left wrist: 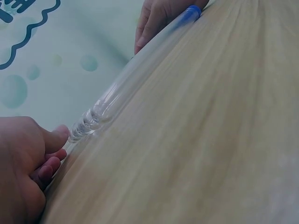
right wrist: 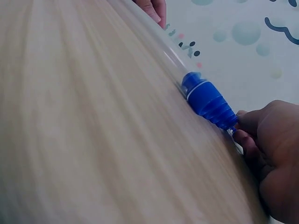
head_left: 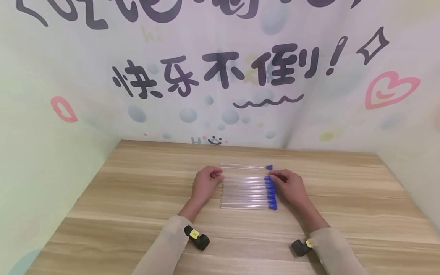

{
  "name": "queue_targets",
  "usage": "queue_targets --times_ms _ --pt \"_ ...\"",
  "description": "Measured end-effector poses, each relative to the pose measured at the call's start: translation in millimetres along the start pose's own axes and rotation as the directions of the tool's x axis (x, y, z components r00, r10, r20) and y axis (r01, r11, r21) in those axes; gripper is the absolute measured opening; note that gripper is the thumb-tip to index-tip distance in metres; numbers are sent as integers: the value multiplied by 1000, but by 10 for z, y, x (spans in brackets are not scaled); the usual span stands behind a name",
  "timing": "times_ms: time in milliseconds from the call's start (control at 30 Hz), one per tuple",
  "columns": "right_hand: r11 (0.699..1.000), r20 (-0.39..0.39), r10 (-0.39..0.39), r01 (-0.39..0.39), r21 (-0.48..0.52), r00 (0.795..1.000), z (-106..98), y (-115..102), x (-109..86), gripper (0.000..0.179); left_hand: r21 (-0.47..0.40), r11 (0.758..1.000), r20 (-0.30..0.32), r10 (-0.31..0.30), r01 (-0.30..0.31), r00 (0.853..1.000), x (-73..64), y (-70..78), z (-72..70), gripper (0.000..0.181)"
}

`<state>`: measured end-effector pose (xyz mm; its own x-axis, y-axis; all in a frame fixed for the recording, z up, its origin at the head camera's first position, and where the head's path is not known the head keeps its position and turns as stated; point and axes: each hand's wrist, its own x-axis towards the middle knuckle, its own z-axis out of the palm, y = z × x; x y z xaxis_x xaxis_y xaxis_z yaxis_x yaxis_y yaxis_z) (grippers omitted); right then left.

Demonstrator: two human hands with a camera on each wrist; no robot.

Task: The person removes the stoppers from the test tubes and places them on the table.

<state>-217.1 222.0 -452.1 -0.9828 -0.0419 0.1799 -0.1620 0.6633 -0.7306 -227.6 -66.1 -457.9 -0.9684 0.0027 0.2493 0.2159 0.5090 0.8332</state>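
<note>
A row of several clear test tubes (head_left: 245, 192) with blue caps lies side by side on the wooden table. At its far edge, my left hand (head_left: 205, 184) has thumb and fingers curled at the rounded end of the farthest test tube (left wrist: 83, 133). My right hand (head_left: 290, 186) pinches at the blue cap (head_left: 266, 178) on that tube's other end. In the right wrist view, its thumb and finger meet just past the stacked-looking ridged caps (right wrist: 212, 105). One more test tube (head_left: 240, 166) with a blue cap (head_left: 269, 167) lies apart, beyond both hands.
The wood-grain table (head_left: 144, 183) runs back to a wall hanging (head_left: 220, 114) printed with dark characters and bubbles. Black wrist cameras (head_left: 201, 241) sit on both sleeves (head_left: 165, 246), low over the near part of the table.
</note>
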Motion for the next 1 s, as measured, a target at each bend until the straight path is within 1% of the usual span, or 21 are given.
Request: queue_targets --times_ms 133,233,367,500,667,833,1000 --pt "1000 8 -4 4 10 1000 -2 -3 6 21 13 1000 6 3 -3 1000 6 -15 7 16" --pt "1000 32 7 -7 12 999 -13 1 19 22 24 1000 9 11 -11 1000 10 -19 4 14" --pt "1000 77 24 -23 -12 997 -40 22 37 23 32 999 11 30 -31 999 13 -21 0 13" --pt "999 103 22 -17 -46 994 -58 41 44 23 41 998 21 45 -46 999 18 -27 4 12" --pt "997 108 10 -3 -72 994 -61 61 56 22 52 997 35 48 -50 998 24 -23 9 12" --pt "998 105 0 7 -69 995 -61 58 50 21 68 995 37 77 -79 996 26 -16 11 10" --pt "997 93 -19 25 -71 995 -45 64 42 20 78 994 31 77 -79 997 26 -21 26 8"
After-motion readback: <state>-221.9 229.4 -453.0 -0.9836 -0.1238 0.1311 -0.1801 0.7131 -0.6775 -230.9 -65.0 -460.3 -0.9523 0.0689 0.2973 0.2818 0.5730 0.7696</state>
